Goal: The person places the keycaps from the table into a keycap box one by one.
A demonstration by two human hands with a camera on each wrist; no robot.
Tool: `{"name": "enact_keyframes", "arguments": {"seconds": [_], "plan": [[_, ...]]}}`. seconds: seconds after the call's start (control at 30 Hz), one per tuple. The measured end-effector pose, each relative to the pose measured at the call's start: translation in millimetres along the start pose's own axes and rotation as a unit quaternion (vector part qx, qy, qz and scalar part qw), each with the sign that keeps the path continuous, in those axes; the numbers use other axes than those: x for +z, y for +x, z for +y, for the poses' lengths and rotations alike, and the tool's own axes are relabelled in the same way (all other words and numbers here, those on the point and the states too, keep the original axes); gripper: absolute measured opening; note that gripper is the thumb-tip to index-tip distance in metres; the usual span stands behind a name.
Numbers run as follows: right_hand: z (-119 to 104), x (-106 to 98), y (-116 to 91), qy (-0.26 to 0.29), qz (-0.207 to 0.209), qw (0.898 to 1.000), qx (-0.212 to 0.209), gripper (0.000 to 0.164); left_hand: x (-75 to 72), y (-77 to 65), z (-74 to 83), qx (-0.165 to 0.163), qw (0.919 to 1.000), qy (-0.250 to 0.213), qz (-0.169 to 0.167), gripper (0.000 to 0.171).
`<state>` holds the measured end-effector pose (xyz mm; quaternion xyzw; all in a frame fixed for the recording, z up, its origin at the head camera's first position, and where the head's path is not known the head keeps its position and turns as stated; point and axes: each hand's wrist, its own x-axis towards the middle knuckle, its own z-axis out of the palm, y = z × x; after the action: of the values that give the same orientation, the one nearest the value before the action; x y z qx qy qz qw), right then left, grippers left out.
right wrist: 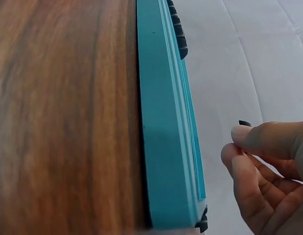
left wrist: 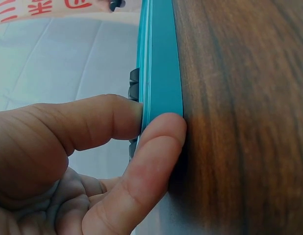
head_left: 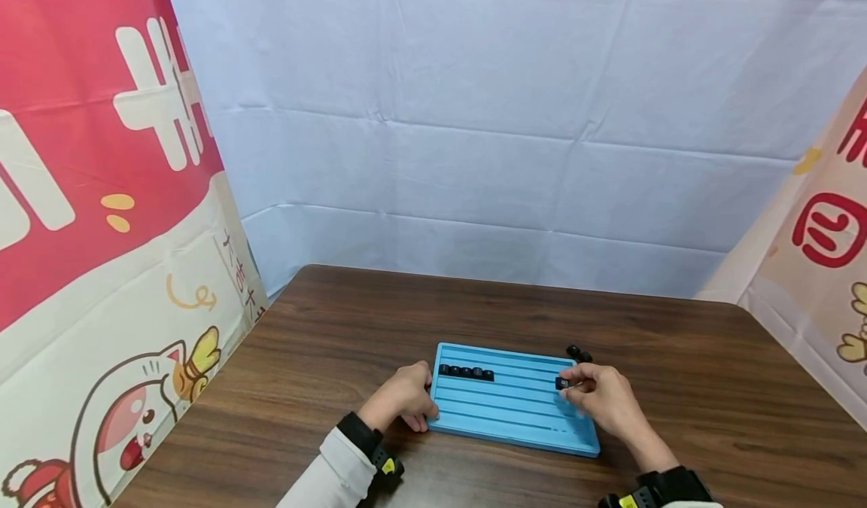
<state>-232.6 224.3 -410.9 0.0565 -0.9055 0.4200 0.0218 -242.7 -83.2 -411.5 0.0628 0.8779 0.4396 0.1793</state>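
At the left, the left hand (head_left: 409, 396) grips the near left corner of the blue tray (head_left: 501, 410), one fingertip on the rim and another digit against the outer wall, as the left wrist view shows. The tray lies flat on the counter (head_left: 325, 327), short of the far edge and between the two far corners; its long axis and its channels run left to right, roughly parallel to the counter's far edge. Five black keycaps (head_left: 466, 372) stand side by side in one channel at the tray's left end. The governing relation is lateral: the held keycap (head_left: 562, 382) is well apart to the right of this row, near the tray's right end, and approximately in line with it in the head view; which channel lies directly beneath cannot be determined. The right hand (head_left: 606, 399) pinches this keycap between thumb and fingertips, raised above the tray, with the forearm extending toward the counter's near right side. Loose black keycaps (head_left: 579, 354) lie just beyond the tray's far right corner, nearer to the right hand than to the left.
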Motion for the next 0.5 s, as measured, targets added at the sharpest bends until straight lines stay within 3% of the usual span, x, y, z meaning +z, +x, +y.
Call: {"name": "enact_keyframes", "arguments": {"seconds": [0.5], "plan": [[-13,22,11,-0.038,-0.02,0.999,-0.023,0.017,0.0,-0.8,-0.7,-0.002,0.9999,0.01,0.0,0.037]]}}
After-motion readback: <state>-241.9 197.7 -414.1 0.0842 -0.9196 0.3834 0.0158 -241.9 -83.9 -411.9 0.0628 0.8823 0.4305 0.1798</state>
